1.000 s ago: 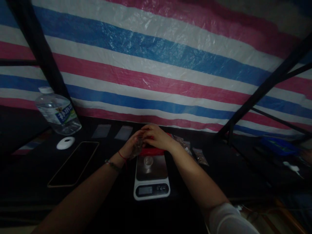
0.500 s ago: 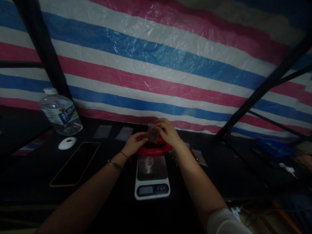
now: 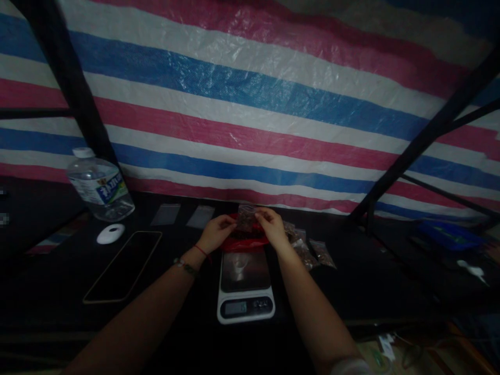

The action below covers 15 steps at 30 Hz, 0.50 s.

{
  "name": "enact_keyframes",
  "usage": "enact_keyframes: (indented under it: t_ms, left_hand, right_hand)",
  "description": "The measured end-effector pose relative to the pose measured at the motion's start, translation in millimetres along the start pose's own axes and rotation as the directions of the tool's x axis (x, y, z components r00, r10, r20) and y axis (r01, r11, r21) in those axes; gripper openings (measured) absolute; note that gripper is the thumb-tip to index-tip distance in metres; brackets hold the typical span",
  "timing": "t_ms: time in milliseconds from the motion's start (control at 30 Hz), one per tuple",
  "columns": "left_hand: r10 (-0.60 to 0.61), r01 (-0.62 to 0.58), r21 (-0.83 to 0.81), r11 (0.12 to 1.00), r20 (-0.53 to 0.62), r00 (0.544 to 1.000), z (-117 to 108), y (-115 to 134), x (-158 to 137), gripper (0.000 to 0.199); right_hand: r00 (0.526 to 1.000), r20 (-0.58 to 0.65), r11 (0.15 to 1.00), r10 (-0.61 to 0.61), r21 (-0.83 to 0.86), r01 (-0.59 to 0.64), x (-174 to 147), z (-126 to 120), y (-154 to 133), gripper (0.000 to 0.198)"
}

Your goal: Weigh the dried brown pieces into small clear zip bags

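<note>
A small clear zip bag [image 3: 246, 214] with dark contents is held upright between my hands. My left hand [image 3: 217, 232] pinches its left edge, and my right hand [image 3: 272, 227] grips the right edge. Beneath the bag lies a red plastic bag or dish [image 3: 246, 245] with dark bits in it; which of the two I cannot tell. A white digital scale [image 3: 247, 309] stands nearer to me, its display lit. On its metal plate sits a small clear cup [image 3: 239, 263]. Several filled zip bags [image 3: 307, 255] lie beside my right wrist.
Two flat zip bags, one [image 3: 166, 214] farther left and another [image 3: 200, 216] nearer my left hand, lie on the black table. A phone [image 3: 124, 266], a white oval case [image 3: 111, 234] and a large clear bottle [image 3: 102, 188] are at the left. A blue object [image 3: 449, 235] lies far right.
My right hand has come down a little to the zip bag's side, and the bag's top edge now shows. The view has shifted slightly; more filled bags show at the right.
</note>
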<state>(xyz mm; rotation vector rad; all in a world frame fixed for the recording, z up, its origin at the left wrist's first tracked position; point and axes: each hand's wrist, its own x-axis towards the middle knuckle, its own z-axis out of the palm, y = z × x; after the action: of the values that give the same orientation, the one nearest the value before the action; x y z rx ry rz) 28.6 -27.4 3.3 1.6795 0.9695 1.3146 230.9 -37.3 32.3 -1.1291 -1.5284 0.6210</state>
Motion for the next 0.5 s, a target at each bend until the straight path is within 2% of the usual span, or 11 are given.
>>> enact_keyframes:
  t_ms: [200, 333, 367, 500]
  left_hand:
    - [-0.017, 0.022, -0.065, 0.998, 0.073, 0.997, 7, 0, -3, 0.019]
    - [0.003, 0.003, -0.151, 0.988, 0.04, 0.999, 7, 7, -4, 0.038]
    - [0.003, 0.001, -0.127, 0.992, 0.029, 1.0, 6, 8, -4, 0.039]
    - [0.011, -0.011, 0.085, 0.996, 0.005, 1.0, 1, 3, 0, 0.021]
  right_hand:
    - [0.998, -0.052, 0.999, 0.042, 0.028, -0.041, -8, 1, 5, 0.027]
    - [0.996, -0.037, 0.993, 0.081, 0.092, -0.077, -11, 7, 1, 0.026]
    - [0.996, -0.018, 0.99, 0.089, 0.108, -0.086, -11, 9, -1, 0.026]
    - [0.997, 0.011, 0.983, 0.08, 0.165, -0.081, -14, 12, -6, 0.023]
